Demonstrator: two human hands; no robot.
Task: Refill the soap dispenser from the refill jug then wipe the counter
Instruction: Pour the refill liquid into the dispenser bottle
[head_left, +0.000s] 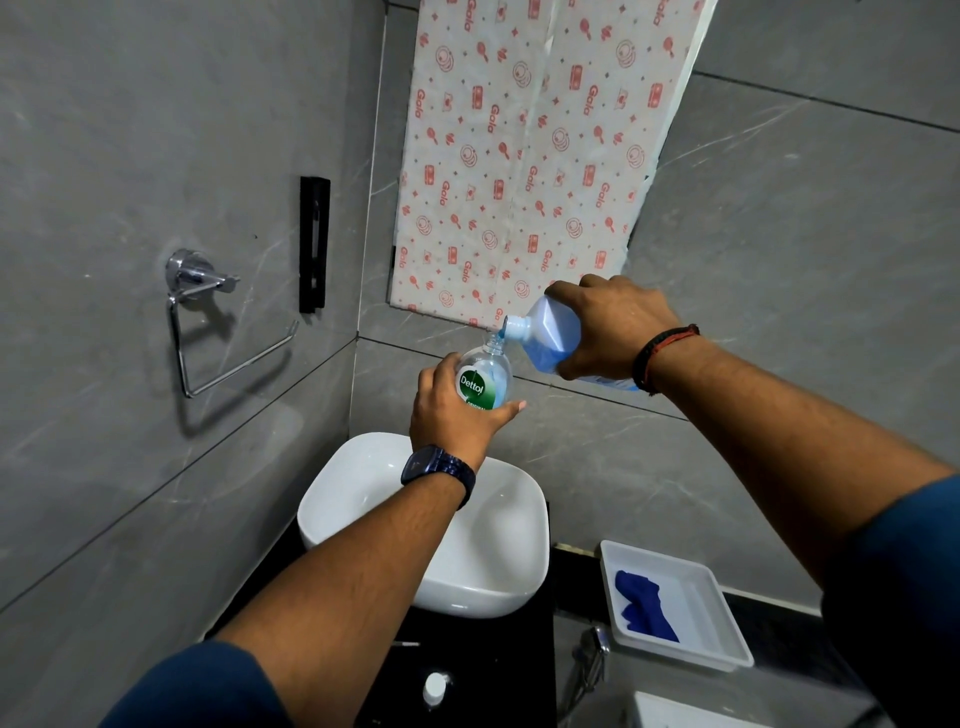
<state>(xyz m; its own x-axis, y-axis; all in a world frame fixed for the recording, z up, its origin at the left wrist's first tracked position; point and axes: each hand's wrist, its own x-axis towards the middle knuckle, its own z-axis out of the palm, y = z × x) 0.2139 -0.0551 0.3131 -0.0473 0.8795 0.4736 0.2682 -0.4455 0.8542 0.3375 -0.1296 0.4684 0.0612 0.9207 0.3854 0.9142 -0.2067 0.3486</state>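
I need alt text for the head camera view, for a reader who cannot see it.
Over a white basin, the right hand tilts a refill jug, pouring blue soap into the open Dettol dispenser held by the left hand. A blue cloth lies in a white tray at right.

Soap dispenser (485, 376) base hidden behind left hand (457, 415)

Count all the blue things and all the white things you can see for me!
Blue: 3 - refill jug, cloth, watch
White: 3 - basin, tray, cap
Total: 6
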